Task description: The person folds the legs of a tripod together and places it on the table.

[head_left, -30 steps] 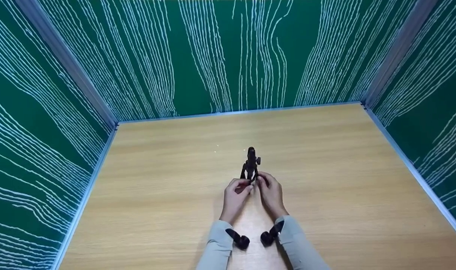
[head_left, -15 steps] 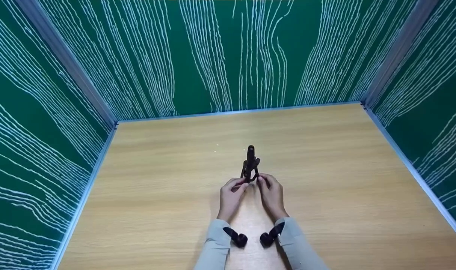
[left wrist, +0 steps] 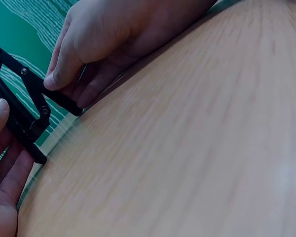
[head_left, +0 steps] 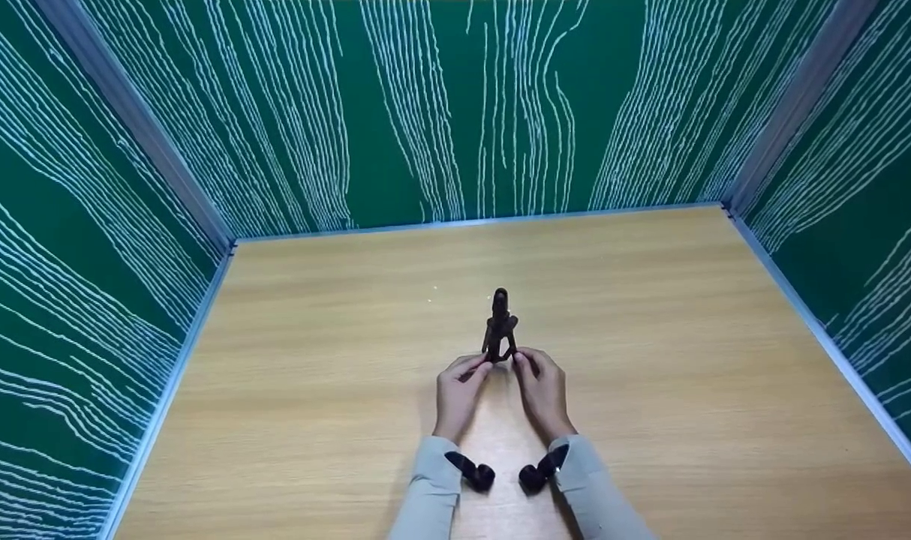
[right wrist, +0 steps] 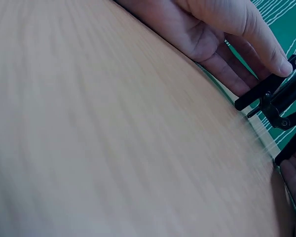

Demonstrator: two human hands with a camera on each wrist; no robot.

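Note:
A small black tabletop tripod [head_left: 500,309] stands at the middle of the table, its head end pointing away from me and its legs partly spread. My left hand [head_left: 456,391] pinches one leg near its foot between thumb and fingers. On the other side, my right hand [head_left: 543,390] holds another leg the same way. In the left wrist view, hinged struts join the tripod legs [left wrist: 37,94] to the centre column, and the feet are close to the tabletop. The right wrist view shows the left thumb on a leg, with most of the right hand [right wrist: 293,180] cut off.
The wooden table [head_left: 335,337] has a few tiny white specks beyond the tripod. Green panels [head_left: 395,172] with wavy white lines enclose the back and sides. Black wrist cameras [head_left: 479,477] sit on the inner side of both sleeves.
My left hand has drawn slightly to the left. The tripod has turned a little, and its side knob has come closer to the column in view. My right hand has stayed nearly still.

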